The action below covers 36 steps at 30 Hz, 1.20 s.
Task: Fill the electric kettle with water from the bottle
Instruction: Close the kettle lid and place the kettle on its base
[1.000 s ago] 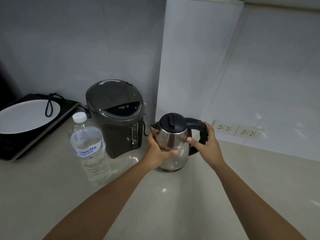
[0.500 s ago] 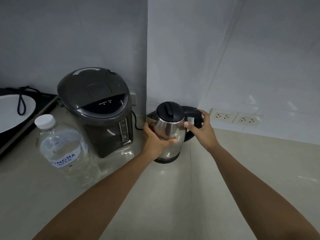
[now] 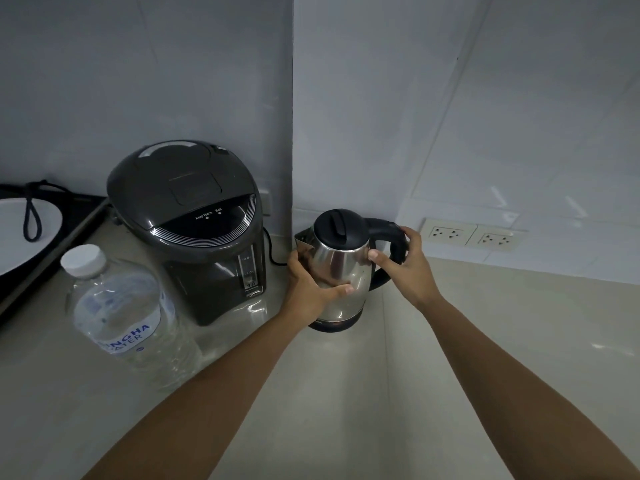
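Observation:
A steel electric kettle point(image 3: 341, 263) with a shut black lid and black handle stands upright on its base in the counter's corner. My left hand point(image 3: 308, 289) wraps around the kettle's steel body from the left. My right hand point(image 3: 407, 265) grips the black handle, thumb against the body. A clear plastic water bottle point(image 3: 121, 317) with a white cap on stands upright at the near left, apart from both hands.
A dark grey hot-water dispenser point(image 3: 194, 230) stands between bottle and kettle, its cord running behind. A black induction hob point(image 3: 41, 271) with a white plate is at far left. Wall sockets point(image 3: 471, 235) sit low on the right wall. Beige counter point(image 3: 363, 393) lies in front.
The view has shifted slightly closer and left; the kettle and both hands keep the same grip and place on the counter. The bottle has not moved.

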Motion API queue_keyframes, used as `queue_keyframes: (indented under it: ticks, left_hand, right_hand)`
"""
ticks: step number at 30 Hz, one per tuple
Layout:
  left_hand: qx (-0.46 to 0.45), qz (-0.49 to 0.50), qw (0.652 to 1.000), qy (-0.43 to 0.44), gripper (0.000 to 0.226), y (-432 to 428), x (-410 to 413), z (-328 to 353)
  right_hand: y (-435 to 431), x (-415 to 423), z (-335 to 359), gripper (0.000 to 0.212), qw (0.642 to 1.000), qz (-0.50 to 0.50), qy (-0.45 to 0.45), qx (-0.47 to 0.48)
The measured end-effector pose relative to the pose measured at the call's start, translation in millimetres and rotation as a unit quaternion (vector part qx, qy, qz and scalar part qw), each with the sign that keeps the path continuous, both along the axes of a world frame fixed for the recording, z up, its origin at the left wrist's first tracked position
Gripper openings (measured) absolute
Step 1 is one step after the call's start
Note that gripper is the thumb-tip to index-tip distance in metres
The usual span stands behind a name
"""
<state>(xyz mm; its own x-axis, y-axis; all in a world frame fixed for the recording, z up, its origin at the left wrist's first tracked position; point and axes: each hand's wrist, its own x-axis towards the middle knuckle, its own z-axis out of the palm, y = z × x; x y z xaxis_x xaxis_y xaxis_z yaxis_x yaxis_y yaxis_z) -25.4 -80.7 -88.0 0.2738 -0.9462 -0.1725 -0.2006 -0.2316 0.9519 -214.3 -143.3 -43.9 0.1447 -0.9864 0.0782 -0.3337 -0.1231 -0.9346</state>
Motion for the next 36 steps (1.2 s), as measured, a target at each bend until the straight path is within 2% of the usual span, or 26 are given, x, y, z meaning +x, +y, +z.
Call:
queue_keyframes:
  ticks: [4,7,11,13,16,20,27,33,36]
  left_hand:
    - [0.001,-0.039,0.999,0.001,0.138,0.8,7.8,-5.2]
    - [0.012,-0.072,0.997,-0.014,0.146,0.9,12.0,-5.9]
    - [0.027,-0.087,0.995,-0.033,0.152,-0.5,18.6,-10.1]
    - [0.014,-0.087,0.996,-0.029,0.149,2.1,17.8,-6.4]
    - [-0.007,-0.084,0.996,-0.022,0.144,3.0,17.0,-7.8]
    - [-0.023,-0.088,0.996,-0.013,0.147,-0.1,18.6,-11.2]
    - [-0.027,-0.089,0.996,-0.013,0.149,-3.2,20.5,-18.4]
    - [-0.008,-0.107,0.994,-0.023,0.156,-8.0,25.5,-24.1]
    - [0.003,-0.115,0.993,-0.040,0.152,-5.7,26.2,-20.3]
  right_hand:
    - [8.2,2.6,-5.4,0.069,1.000,-0.025,-0.011,-0.003]
    - [11.1,4.5,-6.1,0.068,0.999,-0.028,-0.023,0.003]
    - [13.0,8.3,2.9,0.042,0.998,-0.048,-0.039,0.031]
    - [11.8,10.1,8.3,0.037,0.996,-0.079,-0.021,0.035]
    - [11.7,11.8,9.9,0.041,0.993,-0.108,0.042,-0.027]
    - [20.3,14.0,5.5,0.053,0.989,-0.079,0.101,-0.074]
    - [28.8,15.5,-3.0,0.060,0.992,-0.055,0.069,-0.094]
    - [22.0,5.3,-7.0,0.074,0.982,-0.025,0.160,-0.093]
    - [24.5,1.9,-5.6,0.077,0.981,-0.018,0.176,-0.081]
